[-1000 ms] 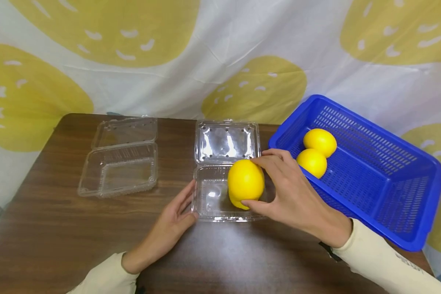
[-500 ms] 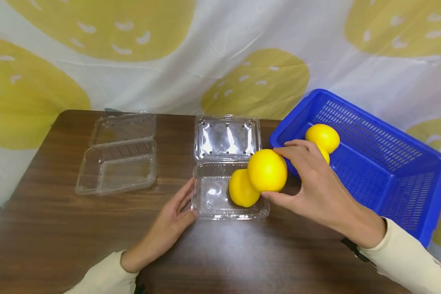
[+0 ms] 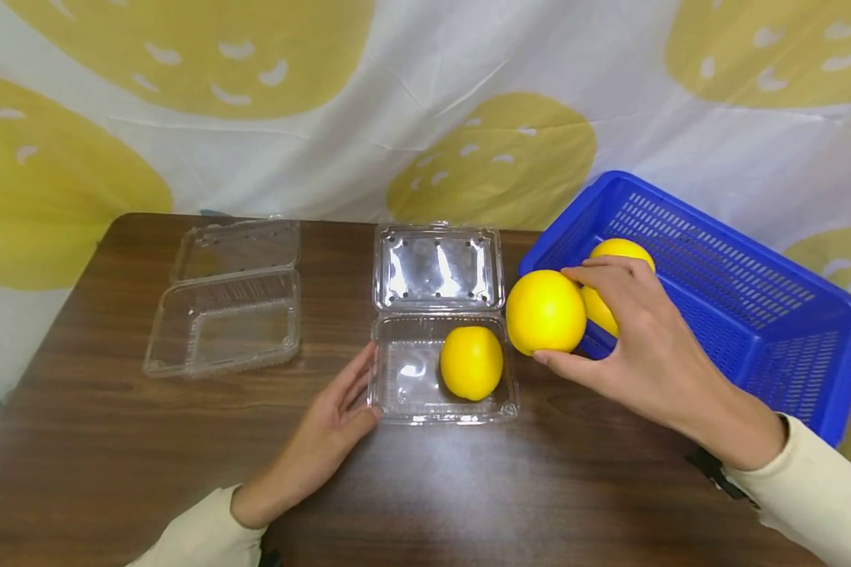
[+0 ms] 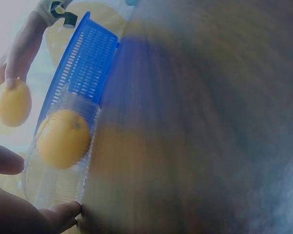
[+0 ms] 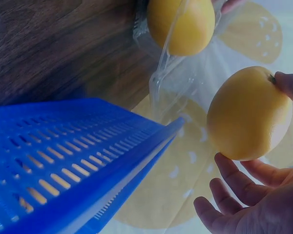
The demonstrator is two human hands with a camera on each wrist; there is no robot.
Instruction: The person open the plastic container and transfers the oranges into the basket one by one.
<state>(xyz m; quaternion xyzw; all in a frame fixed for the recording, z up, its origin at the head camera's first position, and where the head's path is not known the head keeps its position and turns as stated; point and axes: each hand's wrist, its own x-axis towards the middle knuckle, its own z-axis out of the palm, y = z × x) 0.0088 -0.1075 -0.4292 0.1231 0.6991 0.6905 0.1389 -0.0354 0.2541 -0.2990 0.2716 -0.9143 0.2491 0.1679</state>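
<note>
My right hand [image 3: 645,339] holds a yellow citrus fruit [image 3: 546,313] between thumb and fingers, raised at the left rim of the blue basket. In the right wrist view this fruit [image 5: 249,113] shows a small green stem spot by the thumb. A clear plastic clamshell box [image 3: 404,394] lies opened with its lid back; a second citrus fruit [image 3: 471,363] sits in its right half. My left hand [image 3: 319,449] touches the box's left end, index finger and thumb spread along it. The left wrist view shows its fingers [image 4: 63,214] low at the box wall.
The blue slotted basket [image 3: 759,244] stands at the right with two more yellow fruits [image 3: 620,250], partly hidden by my right hand. Another opened clear clamshell box [image 3: 227,339] lies on the left of the brown table [image 3: 340,496]. A printed cloth [image 3: 440,71] hangs behind.
My right hand has lifted the held fruit from over the clamshell box and moved it right, toward the basket. The fruit inside the box now shows fully. My left hand has stayed put.
</note>
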